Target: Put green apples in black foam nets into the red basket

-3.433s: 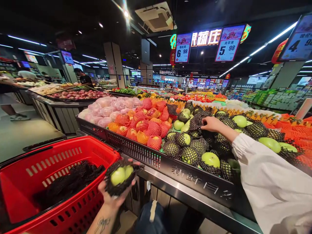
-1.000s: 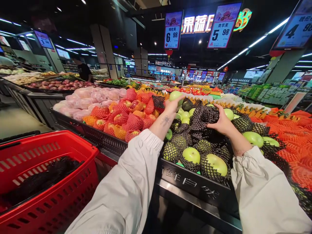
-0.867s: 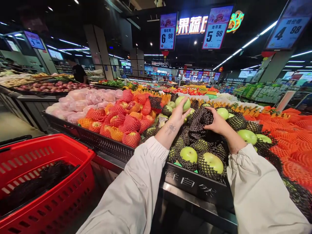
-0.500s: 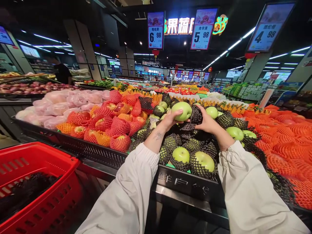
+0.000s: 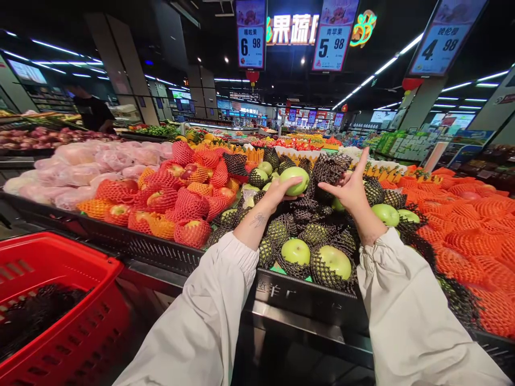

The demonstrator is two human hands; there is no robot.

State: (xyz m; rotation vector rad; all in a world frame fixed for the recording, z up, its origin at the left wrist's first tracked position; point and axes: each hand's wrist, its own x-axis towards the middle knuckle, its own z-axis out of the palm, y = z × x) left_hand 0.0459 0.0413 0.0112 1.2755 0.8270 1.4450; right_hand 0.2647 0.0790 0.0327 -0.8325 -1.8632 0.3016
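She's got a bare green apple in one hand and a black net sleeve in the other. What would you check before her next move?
1. Left hand grips the green apple: ok, fingers wrapped under it.
2. Right hand holds the black foam net: ok, pinched at its edge.
3. Net mouth open toward the apple: cannot tell.
4. Apple bare of any net: ok.
5. Apple and net close together: ok, side by side above the display bin.
6. Red basket in reach: ok, at her left.
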